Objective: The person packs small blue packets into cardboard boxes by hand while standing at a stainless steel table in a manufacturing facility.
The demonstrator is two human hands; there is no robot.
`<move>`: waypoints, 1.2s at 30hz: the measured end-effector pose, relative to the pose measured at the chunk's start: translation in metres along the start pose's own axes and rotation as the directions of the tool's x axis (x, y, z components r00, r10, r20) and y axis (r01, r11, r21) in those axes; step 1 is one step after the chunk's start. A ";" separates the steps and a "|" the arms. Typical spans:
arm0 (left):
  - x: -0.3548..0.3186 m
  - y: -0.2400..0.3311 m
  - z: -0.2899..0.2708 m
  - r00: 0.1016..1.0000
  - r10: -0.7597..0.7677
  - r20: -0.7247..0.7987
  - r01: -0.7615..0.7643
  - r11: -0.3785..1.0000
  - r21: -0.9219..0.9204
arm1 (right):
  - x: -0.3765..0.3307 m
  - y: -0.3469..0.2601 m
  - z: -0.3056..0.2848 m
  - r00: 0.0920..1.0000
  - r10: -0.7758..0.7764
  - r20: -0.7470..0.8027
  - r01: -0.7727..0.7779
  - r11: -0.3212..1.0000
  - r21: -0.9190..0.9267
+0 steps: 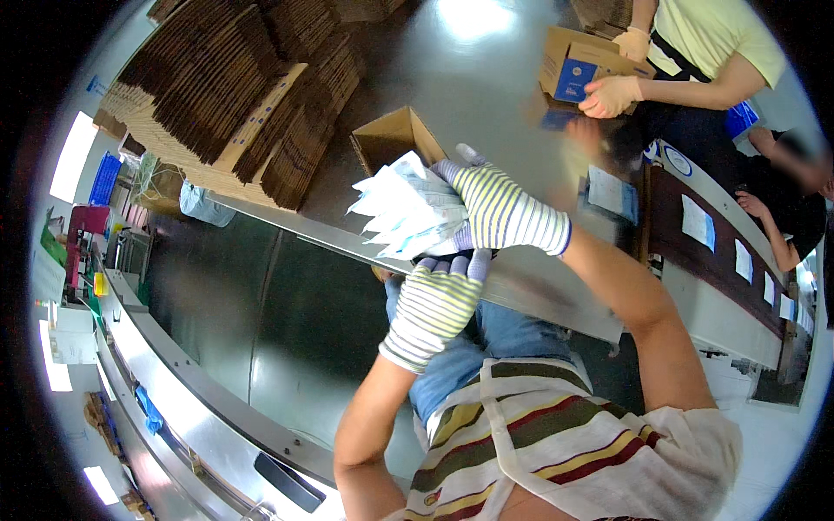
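Observation:
Both of my hands wear striped knit gloves and grip a fanned bundle of white and pale-blue flat packets [408,204]. My right hand [504,204] closes on the bundle's right side. From below, my left hand [434,304] holds its near edge, with the fingers curled under or behind it and partly hidden. Just beyond the packets stands an open cardboard box [398,139] on the metal table. The packets overlap the box's near side, so I cannot tell whether any of them reach inside it.
Tall stacks of flattened cardboard boxes [217,95] fill the table's left side. At the far right a co-worker in gloves handles a carton [582,69]. A conveyor belt [712,269] carries spaced packets past another person. A metal rail [200,408] curves along the lower left.

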State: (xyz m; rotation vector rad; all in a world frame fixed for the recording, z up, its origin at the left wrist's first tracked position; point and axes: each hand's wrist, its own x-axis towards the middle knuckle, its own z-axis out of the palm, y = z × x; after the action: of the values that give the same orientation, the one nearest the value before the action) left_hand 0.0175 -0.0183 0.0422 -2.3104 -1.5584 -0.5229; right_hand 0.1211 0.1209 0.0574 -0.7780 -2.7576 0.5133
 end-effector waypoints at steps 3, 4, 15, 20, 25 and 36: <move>0.025 -0.017 -0.059 0.998 -0.048 0.050 0.052 0.996 -0.075 | -0.001 0.020 -0.008 0.976 -0.117 0.184 0.116 0.993 0.013; 0.027 -0.035 -0.062 0.947 -0.117 -0.300 0.048 0.973 -0.228 | -0.001 0.020 -0.005 0.980 -0.143 0.139 0.131 0.987 0.094; 0.113 -0.137 0.052 0.456 0.132 0.880 -0.179 0.982 -0.055 | -0.040 -0.016 -0.032 0.968 -0.213 -0.136 0.219 0.975 0.033; 0.101 -0.119 0.084 0.338 -0.170 0.926 0.447 0.895 0.001 | -0.067 -0.026 -0.006 0.964 -0.267 0.003 0.255 0.915 -0.312; 0.092 -0.099 0.057 0.197 0.018 0.980 0.260 0.963 -0.070 | -0.072 -0.031 0.020 0.970 -0.222 -0.095 0.187 0.939 -0.289; 0.053 -0.048 0.020 0.776 -0.010 0.631 0.109 0.987 -0.119 | -0.100 0.005 -0.008 0.895 -0.158 -0.418 0.222 0.969 0.109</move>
State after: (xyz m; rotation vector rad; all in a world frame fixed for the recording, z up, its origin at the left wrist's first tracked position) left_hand -0.0060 0.0514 0.0508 -2.7327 -1.9293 0.1743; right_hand 0.2090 0.0735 0.0504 -0.5011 -2.3413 0.4578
